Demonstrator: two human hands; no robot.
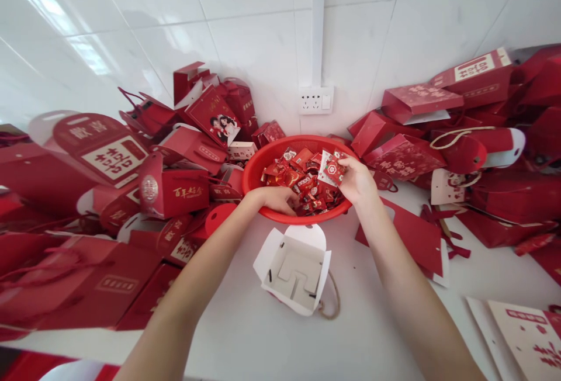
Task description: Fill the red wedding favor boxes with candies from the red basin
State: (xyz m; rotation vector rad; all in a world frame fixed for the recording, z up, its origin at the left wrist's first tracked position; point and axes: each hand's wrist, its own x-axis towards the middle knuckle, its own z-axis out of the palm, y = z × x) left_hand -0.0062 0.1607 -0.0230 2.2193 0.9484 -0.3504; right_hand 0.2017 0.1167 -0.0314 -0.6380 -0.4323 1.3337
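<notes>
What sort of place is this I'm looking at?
Probably an indoor worktop for festive gift boxes, perhaps for weddings: printed red card boxes crowd both sides of a rounded red plastic basket of small red wrapped packets, before a white tiled wall.

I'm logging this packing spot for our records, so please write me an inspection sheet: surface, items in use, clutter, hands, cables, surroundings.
Surface: white tabletop, largely covered at both sides.
Items in use: red basket holding small wrapped pieces; open box in front of it, rope handle at its right.
Clutter: red boxes piled left and right.
Hands: left hand reaches into the basket, grip hidden; right hand holds a red-and-white packet over it.
Cables: nothing seen.
Surroundings: tiled wall with socket and white trunking above it.
</notes>
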